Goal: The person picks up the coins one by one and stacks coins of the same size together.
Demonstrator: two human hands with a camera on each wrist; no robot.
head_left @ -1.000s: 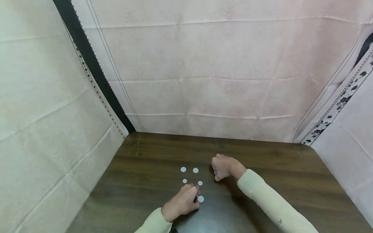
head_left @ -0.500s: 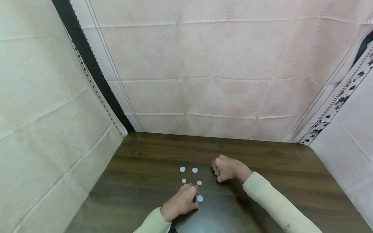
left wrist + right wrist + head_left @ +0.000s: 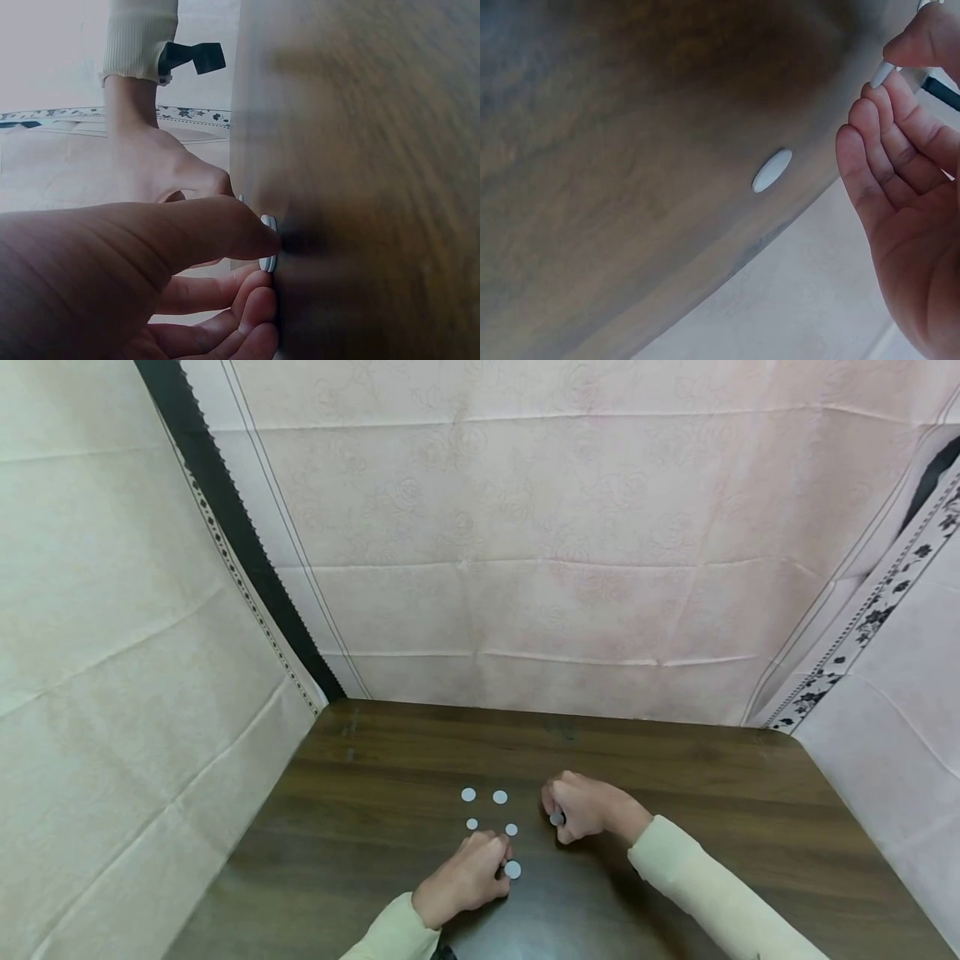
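Small flat white discs lie on the dark wooden table. In the head view my left hand (image 3: 468, 870) rests low on the table, and its thumb and forefinger pinch the edges of the largest-looking white disc (image 3: 512, 869). The left wrist view shows that disc (image 3: 268, 259) edge-on beside the thumb, partly covered by it. To the right and farther back, my right hand (image 3: 588, 807) pinches another white disc (image 3: 557, 818) between thumb and forefinger. The right wrist view shows this disc (image 3: 882, 73) tilted at the fingertips, with the other fingers curled beside it.
Beyond my left hand lie a near-left disc (image 3: 472, 824), a near-right disc (image 3: 512, 830), a far-left disc (image 3: 468, 794) and a far-right disc (image 3: 500, 797). Wooden table (image 3: 360, 827) surrounds them. Pale cloth (image 3: 562, 568) hangs behind and at both sides.
My right hand has come slightly nearer with its disc, which shows more fully now. My left hand stays at its disc. The other discs hold their arrangement.
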